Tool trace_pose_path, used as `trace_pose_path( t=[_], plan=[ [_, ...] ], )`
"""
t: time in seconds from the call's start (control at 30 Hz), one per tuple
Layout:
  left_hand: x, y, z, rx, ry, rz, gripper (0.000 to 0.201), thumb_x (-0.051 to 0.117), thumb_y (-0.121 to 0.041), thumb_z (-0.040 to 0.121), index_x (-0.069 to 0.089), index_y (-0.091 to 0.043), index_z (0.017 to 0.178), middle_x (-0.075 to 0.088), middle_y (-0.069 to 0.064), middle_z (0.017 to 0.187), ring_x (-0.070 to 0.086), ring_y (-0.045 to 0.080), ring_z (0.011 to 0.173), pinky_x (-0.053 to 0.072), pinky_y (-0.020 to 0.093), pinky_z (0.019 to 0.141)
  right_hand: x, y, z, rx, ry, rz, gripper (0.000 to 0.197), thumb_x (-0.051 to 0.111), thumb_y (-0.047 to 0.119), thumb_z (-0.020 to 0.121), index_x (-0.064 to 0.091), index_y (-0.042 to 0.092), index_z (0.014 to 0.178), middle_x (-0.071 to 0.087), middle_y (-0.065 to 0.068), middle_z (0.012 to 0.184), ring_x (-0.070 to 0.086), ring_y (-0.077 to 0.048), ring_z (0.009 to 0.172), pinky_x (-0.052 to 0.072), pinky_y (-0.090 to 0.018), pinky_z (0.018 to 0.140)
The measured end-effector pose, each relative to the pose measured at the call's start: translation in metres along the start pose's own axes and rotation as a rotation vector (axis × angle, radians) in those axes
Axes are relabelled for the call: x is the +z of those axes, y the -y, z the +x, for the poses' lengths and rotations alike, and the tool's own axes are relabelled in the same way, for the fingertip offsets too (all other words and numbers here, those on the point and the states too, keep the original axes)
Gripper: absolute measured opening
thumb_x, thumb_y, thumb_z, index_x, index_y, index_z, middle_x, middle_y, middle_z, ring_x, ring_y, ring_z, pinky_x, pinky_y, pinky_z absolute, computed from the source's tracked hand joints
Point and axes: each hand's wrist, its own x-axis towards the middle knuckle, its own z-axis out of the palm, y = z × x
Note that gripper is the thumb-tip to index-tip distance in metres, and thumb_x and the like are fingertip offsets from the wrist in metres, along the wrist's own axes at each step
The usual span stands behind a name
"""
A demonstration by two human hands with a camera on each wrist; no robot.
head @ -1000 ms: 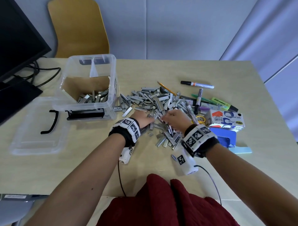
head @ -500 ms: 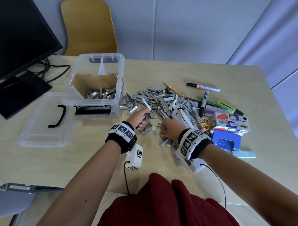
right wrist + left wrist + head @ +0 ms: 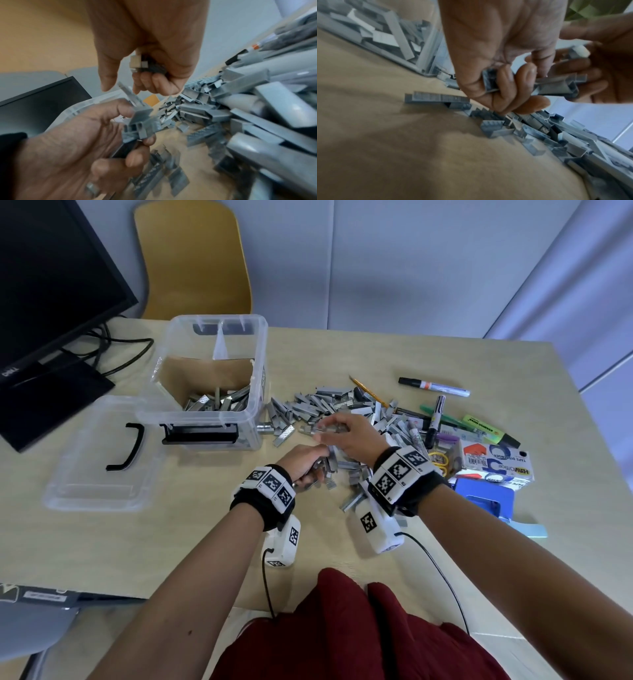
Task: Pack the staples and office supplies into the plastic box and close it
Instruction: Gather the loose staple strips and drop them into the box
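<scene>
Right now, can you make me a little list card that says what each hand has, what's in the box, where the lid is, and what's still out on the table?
left hand: grips a bunch of staples
right hand: grips more staples, above the pile
box: open, some staples inside, cardboard against its back wall
lid: flat on the table, left of the box
still out: pile, markers, highlighter, tape carton
</scene>
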Motion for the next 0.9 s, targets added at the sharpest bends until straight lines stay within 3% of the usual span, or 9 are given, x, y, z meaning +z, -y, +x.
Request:
trace_pose_path(
  t=[0.2,0.3,0.4,0.47,0.6,0.67,0.73,0.8,0.9],
  plan=[
    [-0.002,0.005,0.007,0.016,-0.064,0.084,0.033,0.048,-0.025,0.095,0.048,-0.01,0.066,0.053,0.003,0.043,0.025,0.009,0.023,0.017,0.011,0.033,-0.002,-0.006,0.009,0.062,-0.111,0.034,0.016,0.061,0.02,0.088,0.062,0.008,0.079,0.041,0.005,0.05,0.037,-0.002,0.033,0.029,-0.013,0.04],
    [-0.003,0.006,0.007,0.027,-0.061,0.112,0.032,0.046,-0.022,0.098,0.046,-0.01,0.068,0.053,0.0,0.042,0.028,0.006,0.022,0.018,0.01,0.03,-0.009,-0.012,0.006,0.203,-0.192,0.406,0.022,0.057,0.022,0.091,0.061,0.01,0.072,0.04,0.005,0.044,0.033,-0.011,0.041,0.028,-0.022,0.041],
    [-0.004,0.004,0.008,0.024,-0.03,0.056,0.027,0.043,-0.014,0.097,0.048,-0.009,0.072,0.055,-0.003,0.038,0.03,0.004,0.023,0.017,0.01,0.029,-0.016,-0.013,0.004,0.413,-0.191,0.884,0.029,0.046,0.023,0.095,0.053,0.012,0.07,0.042,0.002,0.049,0.039,-0.011,0.039,0.028,-0.019,0.038],
    [-0.005,0.003,0.007,0.054,-0.019,-0.07,0.023,0.044,-0.008,0.095,0.05,-0.008,0.072,0.057,-0.002,0.041,0.032,0.004,0.024,0.017,0.009,0.03,-0.021,-0.013,0.004,0.486,-0.174,0.955,0.028,0.044,0.021,0.094,0.047,0.013,0.068,0.044,-0.001,0.055,0.043,-0.01,0.036,0.029,-0.016,0.037],
    [-0.01,0.0,0.005,0.122,-0.021,-0.312,0.022,0.04,-0.003,0.093,0.051,-0.009,0.075,0.061,-0.002,0.05,0.036,0.004,0.03,0.018,0.01,0.031,-0.015,-0.01,0.004,0.398,-0.119,0.245,0.027,0.054,0.01,0.089,0.044,0.011,0.064,0.043,-0.003,0.056,0.038,-0.011,0.039,0.031,-0.018,0.036],
    [-0.014,-0.002,0.002,0.156,-0.027,-0.346,0.024,0.037,0.0,0.091,0.051,-0.012,0.075,0.062,-0.003,0.056,0.038,0.004,0.033,0.019,0.012,0.032,-0.006,-0.008,0.003,0.218,-0.037,-0.242,0.028,0.061,0.014,0.085,0.043,0.012,0.064,0.046,-0.003,0.062,0.043,-0.013,0.051,0.037,-0.019,0.047],
    [-0.019,-0.004,-0.001,0.165,-0.023,-0.429,0.027,0.034,0.005,0.089,0.05,-0.013,0.078,0.06,-0.002,0.062,0.039,0.004,0.034,0.019,0.013,0.033,0.003,-0.005,0.001,0.093,0.129,-0.588,0.013,0.064,0.018,0.083,0.054,0.01,0.083,0.058,-0.005,0.086,0.056,-0.019,0.075,0.045,-0.025,0.066],
    [-0.024,-0.005,-0.004,0.17,-0.02,-0.527,0.028,0.034,0.008,0.088,0.051,-0.013,0.08,0.06,-0.004,0.062,0.041,0.003,0.036,0.02,0.014,0.033,0.011,-0.007,-0.002,0.044,0.258,-0.808,0.021,0.063,0.019,0.085,0.056,0.013,0.104,0.061,-0.004,0.105,0.058,-0.023,0.094,0.048,-0.031,0.079],
    [-0.031,-0.001,-0.004,0.202,0.008,-0.603,0.019,0.046,0.0,0.087,0.052,-0.016,0.081,0.062,-0.008,0.062,0.044,0.003,0.04,0.026,0.013,0.034,0.014,-0.008,-0.007,0.019,0.282,-0.955,0.024,0.056,0.021,0.089,0.059,0.013,0.112,0.062,-0.005,0.11,0.059,-0.024,0.099,0.046,-0.03,0.078]
  ],
)
